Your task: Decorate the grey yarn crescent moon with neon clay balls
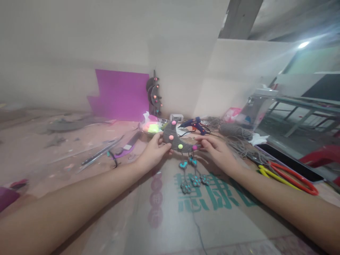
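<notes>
Between my two hands is a grey yarn-wrapped crescent moon ornament point(175, 139), dotted with pink, orange, yellow and magenta pom-poms. My left hand point(157, 150) grips its left side, thumb in front. At the right tip, my right hand point(214, 150) pinches the end beside the magenta pom-pom. Below the moon dangle heart charms point(183, 164) and flower charms point(196, 181) in grey with turquoise centres. A loose grey thread point(198, 226) trails down across the printed cardboard point(170, 232).
Behind the moon lie a blue glue gun point(195, 124) and a bowl of pom-poms point(152, 126). To the right are a grey yarn ball point(236, 131), a phone point(290, 161), red-handled scissors point(294, 177) and a plastic jug point(255, 108). Purple card point(122, 95) leans against the wall.
</notes>
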The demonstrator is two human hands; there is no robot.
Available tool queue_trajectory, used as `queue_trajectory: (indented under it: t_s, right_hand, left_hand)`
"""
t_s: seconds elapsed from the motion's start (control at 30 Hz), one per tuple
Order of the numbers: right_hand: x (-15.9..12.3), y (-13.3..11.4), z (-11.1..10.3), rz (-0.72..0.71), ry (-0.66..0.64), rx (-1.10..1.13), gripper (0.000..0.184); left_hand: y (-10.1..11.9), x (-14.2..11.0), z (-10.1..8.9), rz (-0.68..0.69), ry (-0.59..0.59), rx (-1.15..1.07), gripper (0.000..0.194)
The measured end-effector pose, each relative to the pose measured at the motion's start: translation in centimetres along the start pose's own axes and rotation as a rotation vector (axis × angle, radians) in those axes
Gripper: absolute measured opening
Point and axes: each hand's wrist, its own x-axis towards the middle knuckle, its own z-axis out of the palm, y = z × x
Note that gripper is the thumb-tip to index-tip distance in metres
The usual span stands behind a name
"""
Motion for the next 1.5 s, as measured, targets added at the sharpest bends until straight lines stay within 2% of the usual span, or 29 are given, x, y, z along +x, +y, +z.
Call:
queue_trajectory:
  t_s: [0.13, 0.23, 0.33, 0.53, 0.7, 0.83, 0.97, 1.07, 1.23, 1.33, 1.4, 1.5]
  right_hand:
    - [0.2, -0.2, -0.1, 0.036, -0.05, -0.099, 0.028]
    - [0.0, -0.4, -0.1, 0.074, -0.09, -0.067, 0.035]
    - [-0.2, -0.6, -0.1, 0.077, -0.099, -0.044, 0.04]
    - [-0.3, -0.9, 0.2, 0.122, -0.118, -0.062, 0.033]
    - [-0.2, -1.0, 0.2, 0.151, -0.111, 0.035, 0.035]
    - [0.1, -1.2, 0.0, 0.156, -0.072, 0.203, 0.046]
    - [0.1, -1.5, 0.4, 0.284, -0.198, 0.378, 0.042]
    - [-0.3, -2.0, 0.9, 0.398, -0.327, 0.44, 0.042]
    - [-0.3, -2.6, 1.2, 0.343, -0.425, 0.357, 0.044]
    - [-0.4, -2.8, 1.3, 0.37, -0.45, 0.333, 0.042]
    - [-0.4, -2.8, 1.4, 0.387, -0.426, 0.331, 0.041]
    - [-0.5, -2.8, 1.4, 0.4, -0.35, 0.329, 0.04]
  left_hand:
    - [0.4, -0.1, 0.1, 0.038, 0.035, 0.056, 0.038]
    - [0.6, -0.1, 0.2, 0.051, 0.084, 0.086, 0.034]
    - [0.7, -0.1, 0.2, 0.04, 0.084, 0.09, 0.033]
    - [0.7, -0.2, 0.2, 0.016, 0.078, 0.062, 0.031]
    - [0.4, 0.0, 0.3, -0.06, 0.021, 0.019, 0.026]
    - [0.3, -0.1, 0.6, -0.093, -0.059, -0.001, 0.036]
    - [0.6, -0.9, 1.0, -0.09, -0.168, 0.004, 0.052]
    - [0.7, -1.4, 1.2, -0.086, -0.188, 0.055, 0.06]
    - [0.4, -1.6, 1.2, -0.06, -0.211, 0.129, 0.058]
    - [0.3, -1.7, 1.1, -0.026, -0.23, 0.213, 0.053]
    - [0.5, -1.8, 0.9, 0.049, -0.18, 0.326, 0.049]
    - [1.0, -2.1, 0.6, 0.32, -0.073, 0.644, 0.04]
